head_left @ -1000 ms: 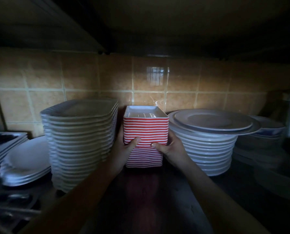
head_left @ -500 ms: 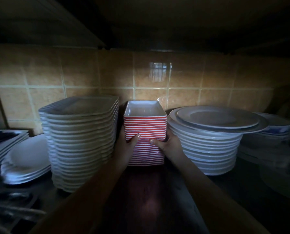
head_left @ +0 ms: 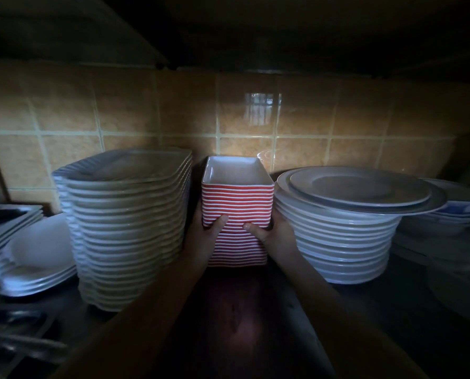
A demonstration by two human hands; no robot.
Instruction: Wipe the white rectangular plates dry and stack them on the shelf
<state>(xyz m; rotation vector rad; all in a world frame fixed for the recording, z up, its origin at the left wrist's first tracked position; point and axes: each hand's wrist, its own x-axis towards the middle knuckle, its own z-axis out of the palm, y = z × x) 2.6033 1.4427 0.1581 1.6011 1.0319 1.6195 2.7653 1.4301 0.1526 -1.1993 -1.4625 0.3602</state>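
Two-handed, clamps the stack [head_left: 238,212] of rectangular plates about midway up: left hand [head_left: 205,236] on the left flank, right hand [head_left: 273,236] on the right. Lays both thumbs across the striped front face, tips close but apart; wraps the remaining fingers round the sides and out of sight, so cannot tell their exact lie, only judges them curled tight on the stack. Squeezes from both flanks, most likely, to stop so many loose plates from sliding apart in one tall column. Places the stack toward the back edge of the shelf [head_left: 242,324], near the tiled wall [head_left: 310,127], in the narrow slot between the square pile [head_left: 129,214] on the left and the round pile [head_left: 337,242] on the right. Fits each wrist into the gap just beside a pile, with little room to spare. Appears to rest the base on the shelf, though cannot confirm full weight down in this dim light. Shows white inside the top plate, red and white bands down the outside. Calls next, as a judgement, for a careful release, drawing both hands straight back without knocking either neighbour. Risks a nudge to the overhanging round plates on the right. Leaves oval plates [head_left: 36,255] at the shelf's left end and bowls [head_left: 460,212] at its right end well apart from the work.
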